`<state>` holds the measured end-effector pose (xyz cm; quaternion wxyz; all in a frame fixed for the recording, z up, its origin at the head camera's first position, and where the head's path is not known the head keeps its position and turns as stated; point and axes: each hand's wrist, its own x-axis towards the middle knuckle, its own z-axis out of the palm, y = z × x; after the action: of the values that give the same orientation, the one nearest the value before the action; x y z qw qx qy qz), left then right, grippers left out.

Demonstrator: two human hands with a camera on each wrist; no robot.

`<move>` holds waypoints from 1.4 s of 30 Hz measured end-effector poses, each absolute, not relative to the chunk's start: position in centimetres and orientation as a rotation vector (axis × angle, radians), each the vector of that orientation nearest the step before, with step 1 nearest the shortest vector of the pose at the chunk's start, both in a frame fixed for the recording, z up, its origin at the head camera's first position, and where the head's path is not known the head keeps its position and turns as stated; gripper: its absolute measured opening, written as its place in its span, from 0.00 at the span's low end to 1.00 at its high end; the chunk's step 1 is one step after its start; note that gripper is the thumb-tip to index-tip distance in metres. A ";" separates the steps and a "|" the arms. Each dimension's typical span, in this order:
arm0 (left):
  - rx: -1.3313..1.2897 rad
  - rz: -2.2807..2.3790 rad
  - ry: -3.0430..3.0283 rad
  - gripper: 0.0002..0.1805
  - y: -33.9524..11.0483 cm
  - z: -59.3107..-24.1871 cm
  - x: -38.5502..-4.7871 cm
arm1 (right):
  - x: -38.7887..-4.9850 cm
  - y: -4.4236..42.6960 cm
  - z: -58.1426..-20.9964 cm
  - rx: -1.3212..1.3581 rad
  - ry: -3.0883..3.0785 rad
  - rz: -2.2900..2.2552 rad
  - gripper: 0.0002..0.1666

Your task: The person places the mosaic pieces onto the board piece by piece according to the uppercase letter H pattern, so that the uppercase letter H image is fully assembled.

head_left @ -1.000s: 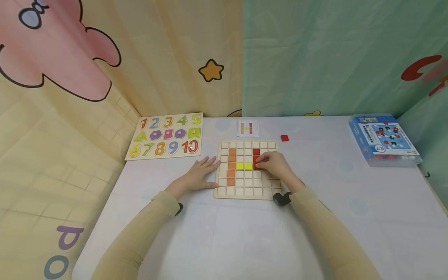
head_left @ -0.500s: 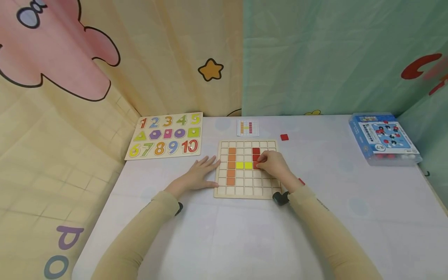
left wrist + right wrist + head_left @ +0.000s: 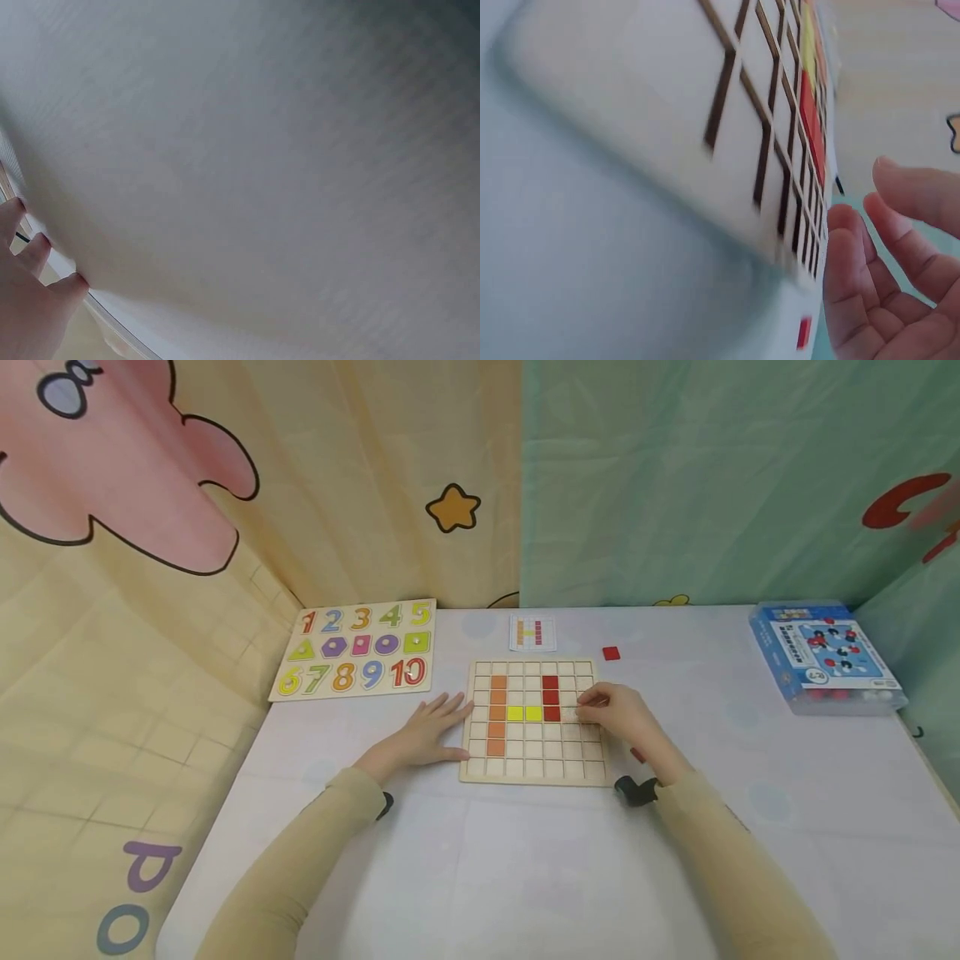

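A wooden grid board (image 3: 532, 770) lies flat on the table. It holds a column of orange tiles (image 3: 497, 712), two yellow tiles (image 3: 524, 713) side by side, and a column of three red tiles (image 3: 551, 697). My left hand (image 3: 420, 735), fingers spread and straight, touches the board's left edge. Over the right-hand squares hovers my right hand (image 3: 618, 714), a little right of the red column. In the right wrist view its thumb (image 3: 922, 191) stands apart from its loosely bent fingers, with nothing between. One loose red tile (image 3: 637, 755) shows partly beside the right wrist.
Another loose red tile (image 3: 611, 653) lies beyond the board's far right corner. Behind the board is a small pattern card (image 3: 532, 633). A number-and-shape puzzle board (image 3: 352, 652) sits at the back left, and a blue plastic box (image 3: 825, 660) at the back right.
My right hand has let go of the lowest tile in the red column and moved right. All three red tiles now show fully. The left hand has stayed put.
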<state>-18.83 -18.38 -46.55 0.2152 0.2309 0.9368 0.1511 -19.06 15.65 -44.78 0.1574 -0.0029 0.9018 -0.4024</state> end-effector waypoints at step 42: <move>0.638 0.427 2.591 0.50 -18.3 -46.5 -18.8 | -13.7 23.6 -46.5 -0.065 2.629 -0.985 0.23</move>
<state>-18.85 -18.31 -46.55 0.2178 0.2303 0.9358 0.1542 -13.71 23.62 -46.52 0.1658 -0.0227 0.9232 -0.3458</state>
